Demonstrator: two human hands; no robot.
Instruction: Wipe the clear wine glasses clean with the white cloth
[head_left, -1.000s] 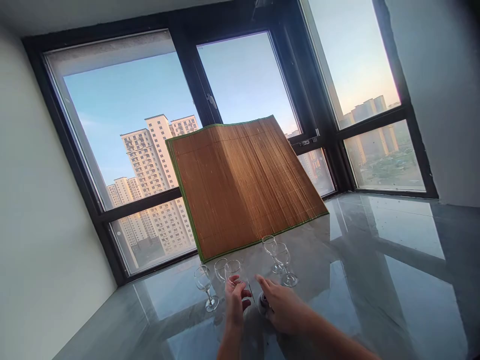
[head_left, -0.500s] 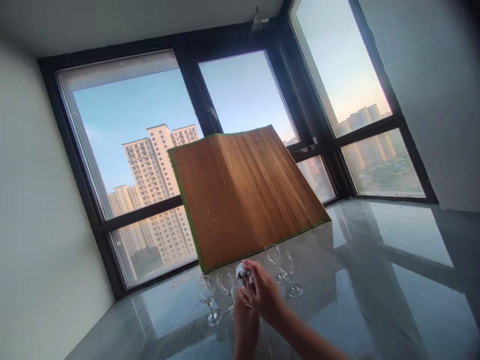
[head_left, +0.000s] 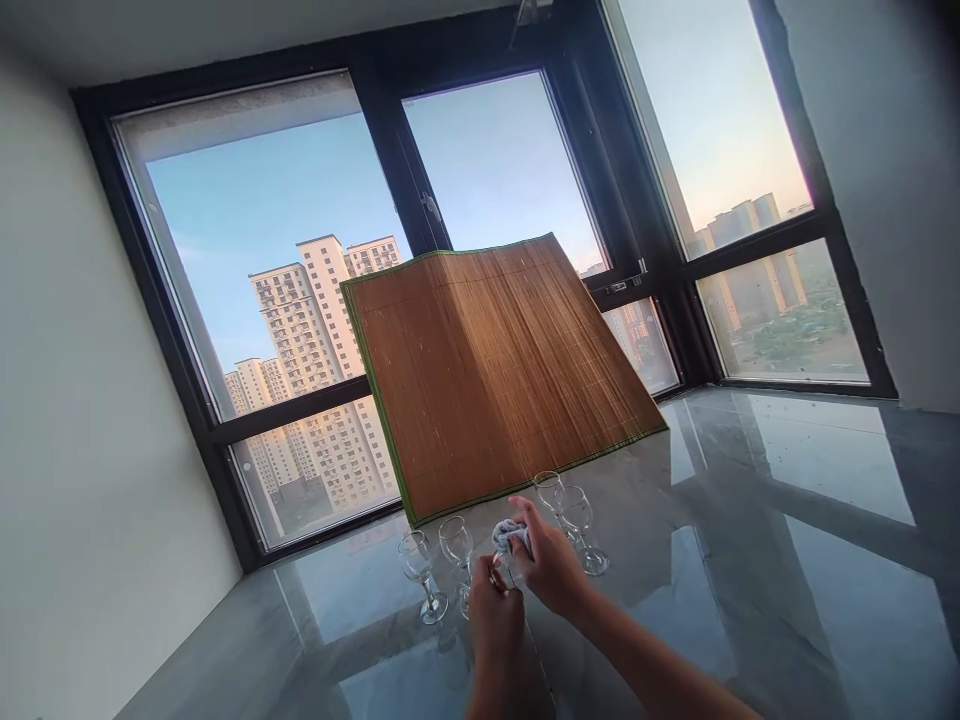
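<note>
My left hand [head_left: 495, 605] is closed around a clear wine glass [head_left: 505, 569], which its fingers partly hide. Just to the right, my right hand [head_left: 553, 570] grips a bunched grey-white cloth [head_left: 511, 536] at the top of that glass, index finger raised. To the left, two stemmed wine glasses stand upright, an outer glass [head_left: 414, 560] and an inner glass [head_left: 454, 542]. Behind my right hand are two more, a rear glass [head_left: 549, 490] and a nearer glass [head_left: 577, 515].
A brown bamboo mat [head_left: 495, 380] with green edging leans against the dark window frame [head_left: 382, 180] behind the glasses. The glossy grey surface [head_left: 637, 560] reflects the windows. A pale wall [head_left: 90, 400] bounds the left side.
My right hand and the cloth have shifted right and slightly up, away from my left hand, showing more of the held glass. The whole view has tilted down a little.
</note>
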